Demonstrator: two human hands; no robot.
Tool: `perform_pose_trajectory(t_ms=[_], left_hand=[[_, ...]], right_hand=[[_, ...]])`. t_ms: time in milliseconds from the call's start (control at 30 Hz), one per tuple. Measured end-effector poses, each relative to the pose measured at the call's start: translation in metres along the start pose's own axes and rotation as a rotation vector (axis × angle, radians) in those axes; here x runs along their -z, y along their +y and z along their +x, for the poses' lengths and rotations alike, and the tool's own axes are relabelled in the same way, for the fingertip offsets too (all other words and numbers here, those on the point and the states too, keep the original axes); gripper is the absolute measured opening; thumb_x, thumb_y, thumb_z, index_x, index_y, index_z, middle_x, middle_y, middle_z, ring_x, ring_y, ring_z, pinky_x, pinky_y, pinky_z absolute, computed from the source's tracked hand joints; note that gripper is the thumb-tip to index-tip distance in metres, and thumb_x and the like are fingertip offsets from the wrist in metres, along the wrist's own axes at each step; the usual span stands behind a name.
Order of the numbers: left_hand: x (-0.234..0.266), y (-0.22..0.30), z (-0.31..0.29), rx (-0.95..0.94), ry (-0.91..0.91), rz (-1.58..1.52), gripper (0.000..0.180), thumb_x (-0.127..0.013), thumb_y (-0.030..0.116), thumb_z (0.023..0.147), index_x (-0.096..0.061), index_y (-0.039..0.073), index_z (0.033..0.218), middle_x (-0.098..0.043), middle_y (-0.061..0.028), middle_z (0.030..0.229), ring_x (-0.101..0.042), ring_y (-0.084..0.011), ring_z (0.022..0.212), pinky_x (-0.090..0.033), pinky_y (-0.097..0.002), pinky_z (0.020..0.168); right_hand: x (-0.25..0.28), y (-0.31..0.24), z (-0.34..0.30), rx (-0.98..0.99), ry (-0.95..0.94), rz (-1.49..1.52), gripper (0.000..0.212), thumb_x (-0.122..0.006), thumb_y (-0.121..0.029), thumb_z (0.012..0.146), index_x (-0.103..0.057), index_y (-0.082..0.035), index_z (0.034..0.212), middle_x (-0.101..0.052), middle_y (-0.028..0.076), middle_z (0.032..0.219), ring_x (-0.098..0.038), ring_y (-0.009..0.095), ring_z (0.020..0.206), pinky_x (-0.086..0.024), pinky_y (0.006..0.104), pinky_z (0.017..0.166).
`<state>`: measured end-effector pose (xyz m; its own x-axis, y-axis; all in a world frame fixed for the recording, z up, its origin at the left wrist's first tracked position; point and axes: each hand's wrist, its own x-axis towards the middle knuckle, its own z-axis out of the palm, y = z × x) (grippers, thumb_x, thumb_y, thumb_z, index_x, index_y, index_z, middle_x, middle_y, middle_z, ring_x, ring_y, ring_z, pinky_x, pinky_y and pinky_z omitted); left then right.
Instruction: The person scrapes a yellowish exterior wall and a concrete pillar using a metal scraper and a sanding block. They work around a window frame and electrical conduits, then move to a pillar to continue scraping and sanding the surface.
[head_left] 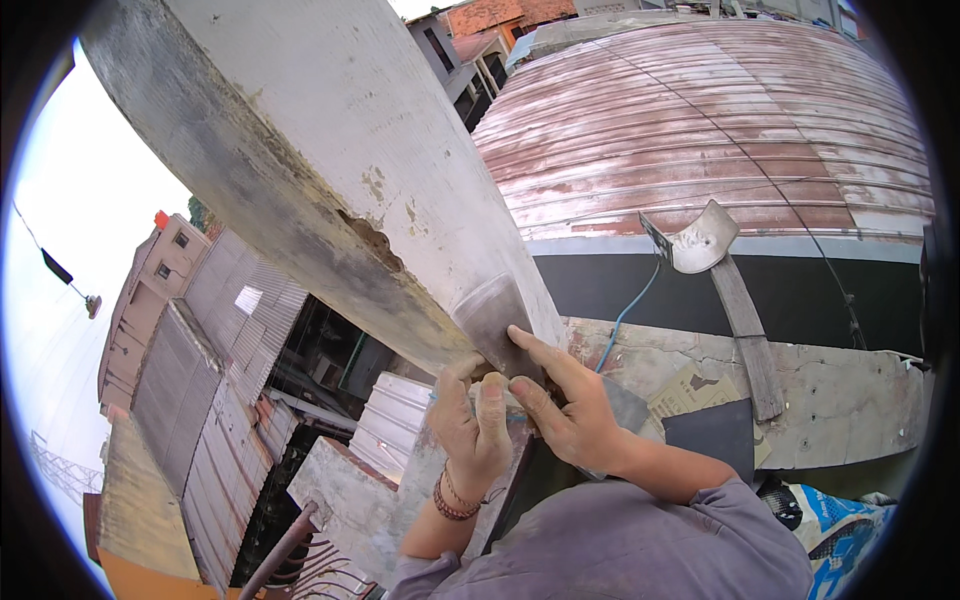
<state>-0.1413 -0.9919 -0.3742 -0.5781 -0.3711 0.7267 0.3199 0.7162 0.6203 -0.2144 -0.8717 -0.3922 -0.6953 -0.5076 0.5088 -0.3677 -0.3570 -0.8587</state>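
Note:
A wide flat putty knife lies with its grey blade against the lower edge of a slanting white plastered beam. My left hand, with a beaded bracelet on the wrist, is closed around the knife's handle just below the blade. My right hand sits beside it on the right, fingers pressed flat onto the base of the blade. A chipped, crumbled patch shows on the beam's edge above the blade. A grey flat plate pokes out from under my right hand; whether that hand holds it is unclear.
A rusty corrugated roof spreads behind. A wooden stick with a bent metal piece leans on a cracked concrete ledge, beside a blue cable. A blue-white sack lies lower right. To the left is a drop to lower roofs.

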Motion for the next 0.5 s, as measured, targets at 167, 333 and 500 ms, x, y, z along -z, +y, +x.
perform_pose_trajectory(t_ms=[167, 333, 500], left_hand=[[-0.006, 0.008, 0.006, 0.181, 0.061, -0.003, 0.016, -0.064, 0.014, 0.096, -0.059, -0.001, 0.091, -0.060, -0.0077, 0.070, -0.055, -0.0121, 0.061, -0.044, -0.0274, 0.057], [-0.003, 0.007, 0.005, 0.115, 0.084, 0.069, 0.016, -0.065, 0.011, 0.094, -0.057, 0.001, 0.085, -0.055, -0.0061, 0.064, -0.050, -0.0109, 0.055, -0.042, -0.0270, 0.051], [-0.004, 0.008, 0.001, -0.039, 0.059, 0.116, 0.014, -0.066, 0.009, 0.092, -0.058, 0.000, 0.085, -0.058, -0.0067, 0.066, -0.056, -0.0130, 0.059, -0.044, -0.0282, 0.053]], right_hand=[[0.000, -0.003, -0.011, -0.044, -0.054, 0.015, 0.058, -0.065, -0.015, 0.096, -0.041, 0.002, 0.147, -0.064, 0.022, 0.107, -0.063, 0.024, 0.092, -0.050, 0.0328, 0.081], [0.007, -0.003, -0.016, -0.168, -0.169, 0.091, 0.061, -0.065, -0.015, 0.096, -0.038, 0.002, 0.149, -0.062, 0.022, 0.115, -0.062, 0.023, 0.098, -0.049, 0.0317, 0.086], [0.009, 0.002, -0.018, 0.064, -0.126, -0.035, 0.063, -0.065, -0.013, 0.096, -0.036, 0.003, 0.150, -0.063, 0.017, 0.110, -0.060, 0.016, 0.092, -0.049, 0.0279, 0.083]])
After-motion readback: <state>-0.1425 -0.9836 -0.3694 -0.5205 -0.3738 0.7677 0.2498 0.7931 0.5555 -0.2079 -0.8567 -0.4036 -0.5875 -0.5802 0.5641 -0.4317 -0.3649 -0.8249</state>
